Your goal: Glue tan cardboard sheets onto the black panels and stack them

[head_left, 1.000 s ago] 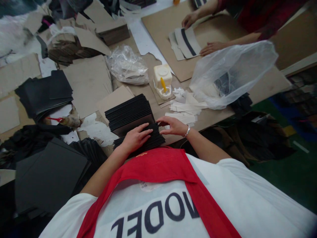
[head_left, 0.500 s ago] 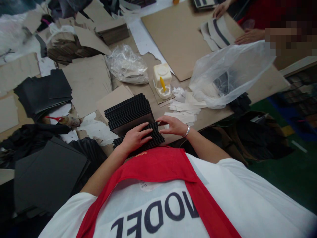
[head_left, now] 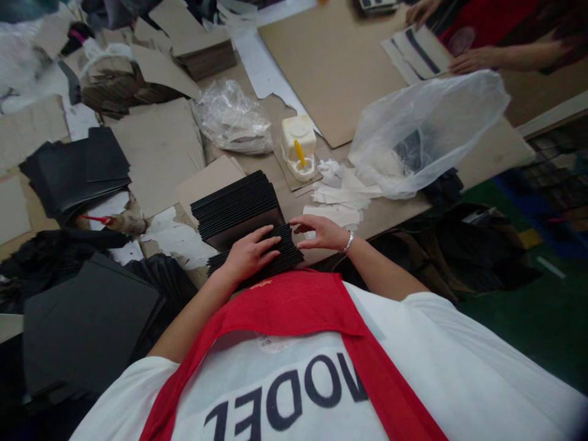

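Of two batches of black panels (head_left: 239, 193) on the wearer's side of one white tub (head_left: 298, 131), the near batch (head_left: 290, 246) is being handled, the far batch (head_left: 232, 211) untouched; panel count and completion are unclear. The left hand (head_left: 250, 254) rests spread on the near batch; the right hand (head_left: 325, 233) curls at its edge, grip uncertain.

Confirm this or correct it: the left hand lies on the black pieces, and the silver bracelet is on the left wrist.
The wrist is wrong: the head view shows the silver bracelet on the right wrist. The left hand does lie on the black pieces.
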`<state>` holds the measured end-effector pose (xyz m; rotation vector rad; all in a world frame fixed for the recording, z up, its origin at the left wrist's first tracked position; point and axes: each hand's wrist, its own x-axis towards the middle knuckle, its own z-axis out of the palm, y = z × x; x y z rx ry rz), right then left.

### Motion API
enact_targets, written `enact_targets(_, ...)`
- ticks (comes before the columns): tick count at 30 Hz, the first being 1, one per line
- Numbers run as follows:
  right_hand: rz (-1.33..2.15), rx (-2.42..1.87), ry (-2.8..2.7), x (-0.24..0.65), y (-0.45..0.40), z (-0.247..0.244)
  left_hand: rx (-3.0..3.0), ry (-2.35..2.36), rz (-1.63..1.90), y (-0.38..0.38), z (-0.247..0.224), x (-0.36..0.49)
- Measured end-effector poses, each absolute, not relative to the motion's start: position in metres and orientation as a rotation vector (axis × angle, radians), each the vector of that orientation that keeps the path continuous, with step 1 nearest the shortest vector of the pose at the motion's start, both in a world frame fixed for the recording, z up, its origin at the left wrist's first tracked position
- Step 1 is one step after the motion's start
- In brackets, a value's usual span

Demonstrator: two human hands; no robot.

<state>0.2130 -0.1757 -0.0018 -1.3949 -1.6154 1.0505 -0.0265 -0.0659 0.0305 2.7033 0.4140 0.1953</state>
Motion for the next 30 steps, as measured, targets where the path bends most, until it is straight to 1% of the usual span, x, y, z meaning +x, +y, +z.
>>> enact_targets(7, 0.984, -1.415, -1.639, 0.212, -0.173, -0.003, 2.703, 0.396, 0.173, -0.066, 0.031, -0.027)
enact_targets(18, 1.076, -1.409, -1.619, 0.216, -0.184, -0.005, 2.671, 0.423, 0.190, -0.067, 0.030, -0.027)
enact_targets(30, 0.989, -1.435, -1.681, 0.214, -0.181, -0.005, 2.687, 0.398, 0.152, -0.068, 0.032, -0.027)
